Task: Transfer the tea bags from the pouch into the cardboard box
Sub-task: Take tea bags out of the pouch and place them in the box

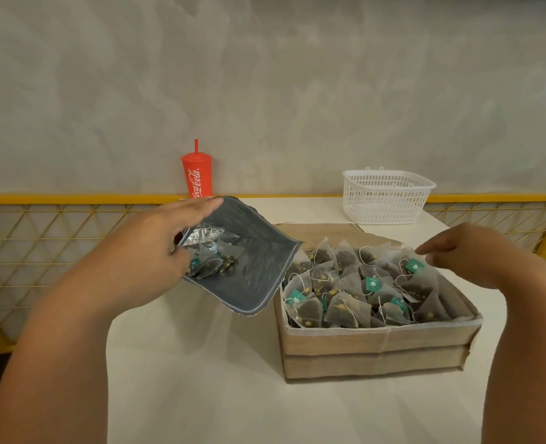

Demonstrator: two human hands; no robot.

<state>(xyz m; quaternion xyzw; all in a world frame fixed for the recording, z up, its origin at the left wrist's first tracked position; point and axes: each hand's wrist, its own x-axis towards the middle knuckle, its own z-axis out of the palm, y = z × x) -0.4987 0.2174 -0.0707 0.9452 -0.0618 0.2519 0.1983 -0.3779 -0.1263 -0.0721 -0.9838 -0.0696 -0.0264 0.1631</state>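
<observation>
Holding pouch [249, 267] mouth-open beside heaped cardboard box [377, 344] on table [201, 379].
Risking spills over the rim: box already piled high with tea bags [345, 290]. Pouch gripped by left hand [156, 251] at its upper edge, long axis tilted, mouth aimed down-right toward the box; a few bags left inside, liable to snag. Right hand [463, 251] loosely spread, empty, hovering over the far right corner.
</observation>
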